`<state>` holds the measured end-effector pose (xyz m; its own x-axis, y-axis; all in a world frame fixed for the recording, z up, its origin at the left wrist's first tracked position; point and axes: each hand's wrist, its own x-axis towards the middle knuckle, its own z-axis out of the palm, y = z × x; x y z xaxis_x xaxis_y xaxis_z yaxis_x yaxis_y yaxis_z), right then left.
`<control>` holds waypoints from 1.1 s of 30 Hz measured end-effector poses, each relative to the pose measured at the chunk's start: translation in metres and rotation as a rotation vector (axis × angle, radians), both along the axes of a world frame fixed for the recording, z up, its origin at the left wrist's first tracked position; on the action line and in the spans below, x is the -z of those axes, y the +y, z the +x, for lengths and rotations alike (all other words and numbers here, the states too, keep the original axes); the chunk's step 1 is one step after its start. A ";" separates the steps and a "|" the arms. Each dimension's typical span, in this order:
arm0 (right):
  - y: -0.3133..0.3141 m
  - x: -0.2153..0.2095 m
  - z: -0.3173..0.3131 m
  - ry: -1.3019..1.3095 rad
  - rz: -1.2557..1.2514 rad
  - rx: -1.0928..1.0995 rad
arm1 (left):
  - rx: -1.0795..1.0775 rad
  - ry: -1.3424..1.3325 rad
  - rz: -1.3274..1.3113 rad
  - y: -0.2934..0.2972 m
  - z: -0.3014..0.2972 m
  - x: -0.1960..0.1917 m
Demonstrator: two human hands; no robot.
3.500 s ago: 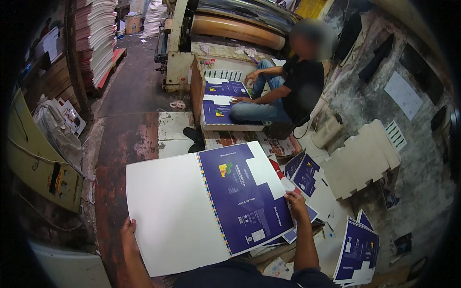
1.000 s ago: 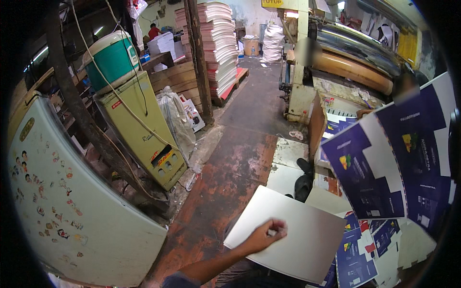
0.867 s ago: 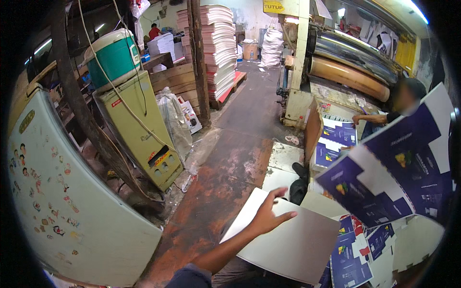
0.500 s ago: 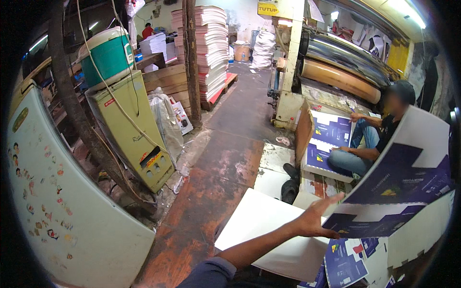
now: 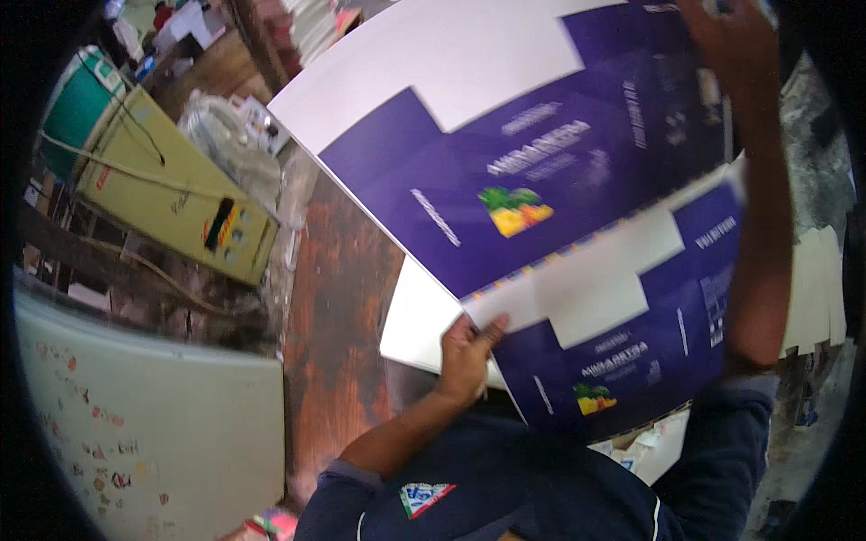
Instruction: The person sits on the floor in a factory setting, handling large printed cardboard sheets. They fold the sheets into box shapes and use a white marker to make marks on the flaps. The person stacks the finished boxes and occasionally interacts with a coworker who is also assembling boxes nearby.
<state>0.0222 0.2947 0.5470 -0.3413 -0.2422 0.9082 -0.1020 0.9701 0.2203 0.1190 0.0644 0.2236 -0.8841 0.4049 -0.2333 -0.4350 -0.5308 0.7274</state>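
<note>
Holding: you have a large printed sheet [image 5: 559,198], blue and white, raised in front of you and tilted, filling most of the upper right of the view.
Left hand: your left hand [image 5: 469,347] is closed on the sheet's lower left edge, thumb on the printed face, fingers curled behind it.
Right hand: your right hand [image 5: 735,41] is up at the sheet's top right corner, lying against the printed face; whether its fingers are clamped round the edge you cannot tell, since the rim of the view cuts them off.
Sheet face: blue panels with white cut-out shapes and two small fruit pictures, one near the middle, one lower right.
Below the sheet: a white board [image 5: 419,320] lies on the reddish-brown floor [image 5: 338,298], just beside your left hand and partly covered by the sheet.
Left side: a yellow-green cabinet [image 5: 171,203] stands tilted with a green drum [image 5: 77,113] at its upper end; a pale fridge door [image 5: 153,433] with small stickers fills the lower left.
Far right: pale cardboard pieces [image 5: 816,298] show beyond your right forearm.
</note>
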 end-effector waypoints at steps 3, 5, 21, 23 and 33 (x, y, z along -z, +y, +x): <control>0.019 0.091 -0.013 -0.285 -0.104 -0.336 | -0.176 -0.279 -0.020 -0.004 0.018 0.000; 0.001 0.172 0.018 -0.531 -0.281 -0.469 | -0.277 -0.296 -0.088 -0.008 0.033 0.006; -0.043 0.364 0.164 -0.853 -0.981 -0.309 | -0.377 -0.217 -0.321 -0.013 0.013 0.014; -0.044 0.365 0.170 -0.885 -1.040 -0.312 | -0.343 -0.234 -0.391 -0.015 0.010 0.017; -0.041 0.367 0.182 -0.904 -1.231 -0.306 | -0.453 -0.145 -0.544 -0.041 0.015 0.026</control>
<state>0.2045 0.2533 0.1798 -0.9430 0.3104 0.1197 0.0223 0.4179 -0.9082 0.1338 0.0230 0.1975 -0.8826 -0.2011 -0.4249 -0.3698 -0.2609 0.8917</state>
